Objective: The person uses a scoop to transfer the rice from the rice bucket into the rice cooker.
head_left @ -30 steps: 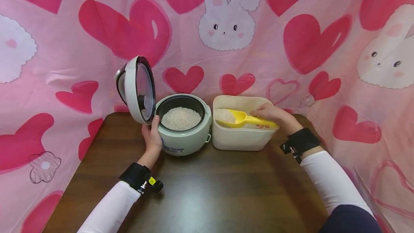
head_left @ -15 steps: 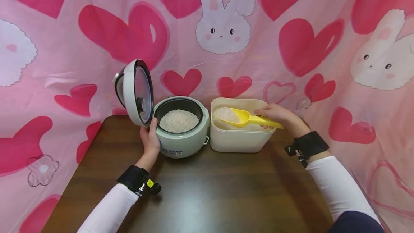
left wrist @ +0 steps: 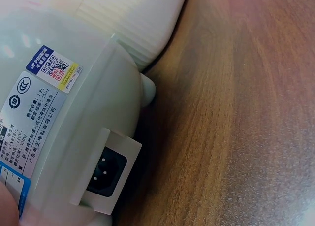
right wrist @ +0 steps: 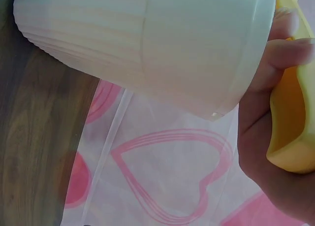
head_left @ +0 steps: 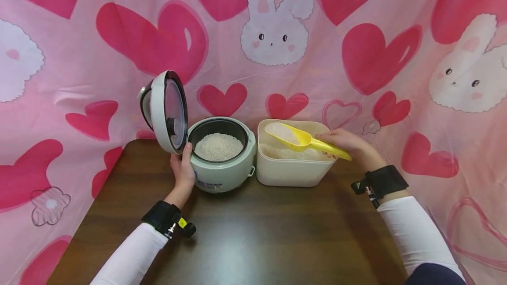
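My right hand [head_left: 343,140] grips the handle of a yellow scoop [head_left: 303,139], heaped with white rice, held tilted above the cream bin [head_left: 289,173]. In the right wrist view, fingers [right wrist: 285,53] curl around the scoop's hollow handle [right wrist: 290,132] beside the bin's wall. More rice lies inside the bin. To its left stands a pale green rice cooker [head_left: 223,175] with its lid [head_left: 168,113] raised and rice [head_left: 219,147] in the dark inner pot. My left hand [head_left: 183,170] rests against the cooker's left side, thumb up by the rim; its other fingers are partly hidden.
The brown wooden table [head_left: 253,232] carries both containers near its back edge. A pink curtain [head_left: 225,69] with hearts and rabbits hangs close behind. A power socket [left wrist: 106,172] juts from the cooker's side, with no cord plugged in.
The right hand has lifted the rice-filled scoop up from inside the bin and shifted slightly right, its tip now raised near the rim. The left hand keeps its place on the cooker.
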Demonstrator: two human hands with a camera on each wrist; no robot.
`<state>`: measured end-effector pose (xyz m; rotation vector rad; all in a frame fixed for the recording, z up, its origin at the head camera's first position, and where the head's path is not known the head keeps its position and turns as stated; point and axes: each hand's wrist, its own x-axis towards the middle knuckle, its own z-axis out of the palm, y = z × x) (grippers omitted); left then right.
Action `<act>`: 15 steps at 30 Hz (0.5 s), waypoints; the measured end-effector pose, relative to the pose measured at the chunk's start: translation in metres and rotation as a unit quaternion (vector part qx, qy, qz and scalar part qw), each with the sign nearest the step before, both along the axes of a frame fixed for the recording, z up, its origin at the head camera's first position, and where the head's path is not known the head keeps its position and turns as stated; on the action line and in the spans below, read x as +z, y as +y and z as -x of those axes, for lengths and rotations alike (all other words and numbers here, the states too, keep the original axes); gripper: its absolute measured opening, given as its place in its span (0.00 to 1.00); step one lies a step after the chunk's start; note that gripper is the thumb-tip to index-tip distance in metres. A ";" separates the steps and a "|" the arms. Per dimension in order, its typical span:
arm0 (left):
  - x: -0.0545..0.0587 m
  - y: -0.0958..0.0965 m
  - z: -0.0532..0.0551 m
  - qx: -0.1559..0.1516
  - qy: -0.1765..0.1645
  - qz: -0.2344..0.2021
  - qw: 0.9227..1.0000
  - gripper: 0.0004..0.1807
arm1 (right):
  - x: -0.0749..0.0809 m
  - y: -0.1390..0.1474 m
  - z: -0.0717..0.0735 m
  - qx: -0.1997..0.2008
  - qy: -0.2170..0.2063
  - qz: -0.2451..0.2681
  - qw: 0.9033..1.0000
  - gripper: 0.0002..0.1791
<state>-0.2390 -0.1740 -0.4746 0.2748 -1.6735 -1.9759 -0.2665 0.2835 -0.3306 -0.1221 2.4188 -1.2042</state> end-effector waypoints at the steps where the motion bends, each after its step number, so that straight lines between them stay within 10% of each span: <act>1: 0.000 -0.001 0.000 0.000 0.002 0.000 1.000 0.28 | 0.000 0.000 0.000 0.002 -0.001 0.005 1.000 0.25; 15: 0.002 -0.001 -0.001 -0.003 -0.008 0.009 1.000 0.30 | 0.015 -0.018 0.003 0.040 0.018 -0.047 0.998 0.26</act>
